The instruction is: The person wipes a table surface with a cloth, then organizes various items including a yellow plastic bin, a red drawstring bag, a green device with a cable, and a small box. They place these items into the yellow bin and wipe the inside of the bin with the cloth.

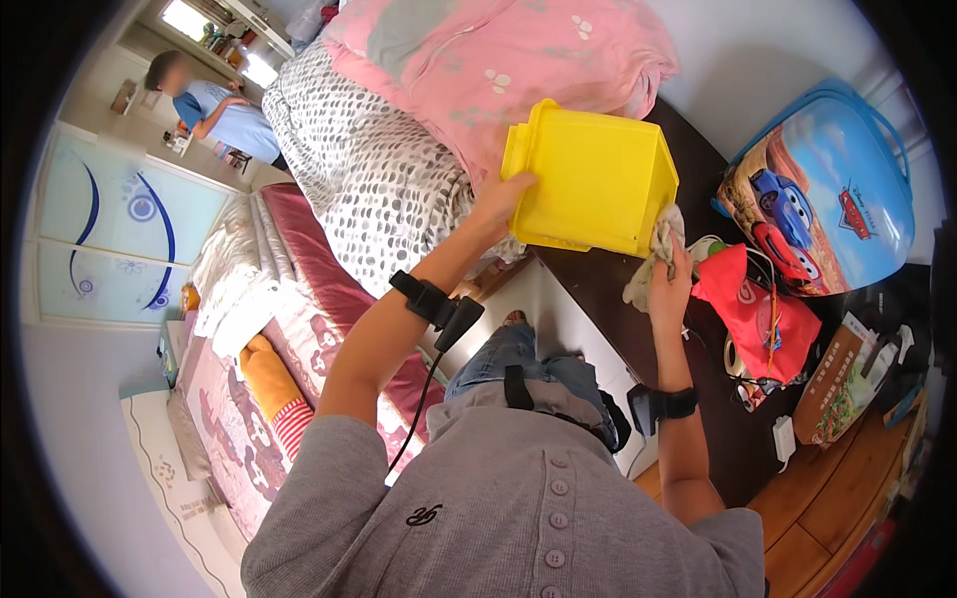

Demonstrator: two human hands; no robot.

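A yellow plastic bin is held up in front of me, tilted, over the edge of the dark table. My left hand grips its left side, the thumb lying on the yellow face and the other fingers hidden behind. At the bin's lower right corner, my right hand is closed on a crumpled greyish cloth, which touches the bin's right edge. Part of the cloth hangs below the fingers.
The dark table bears a red cloth bag, a blue case with cartoon cars and a brown box. Beds with pink bedding and a dotted quilt lie ahead and left. Another person stands far left.
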